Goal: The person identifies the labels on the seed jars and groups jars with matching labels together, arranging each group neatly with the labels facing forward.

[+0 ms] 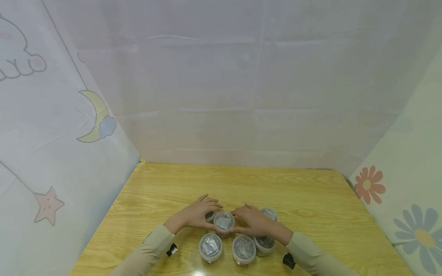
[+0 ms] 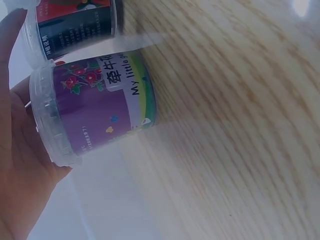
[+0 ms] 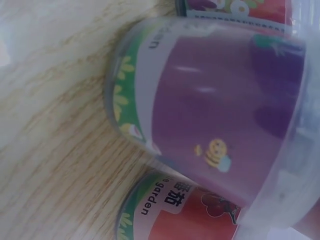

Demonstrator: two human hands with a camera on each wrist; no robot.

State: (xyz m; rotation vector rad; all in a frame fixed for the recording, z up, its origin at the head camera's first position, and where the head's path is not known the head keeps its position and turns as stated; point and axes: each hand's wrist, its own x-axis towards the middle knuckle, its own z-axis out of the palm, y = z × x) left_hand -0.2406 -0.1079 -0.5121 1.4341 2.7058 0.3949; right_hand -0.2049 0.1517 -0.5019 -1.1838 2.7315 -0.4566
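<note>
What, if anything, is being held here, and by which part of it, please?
The tub between the left grip and the right grip, held by its upper sides.

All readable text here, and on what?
"牵牛…": left-wrist purple cup
"My little g…": same cup
"番茄": red cup
"…le garden": same cup
"…den": right-wrist purple cup
Too small or blurred: dark cup, right-wrist top cup, other fine print.
Head view: none.

The table (image 1: 241, 184) is evenly, rather dimly lit, with a glare spot (image 1: 198, 273) cast on its near side; the purple tub (image 3: 210, 105) is softly blurred in the right wrist view.
</note>
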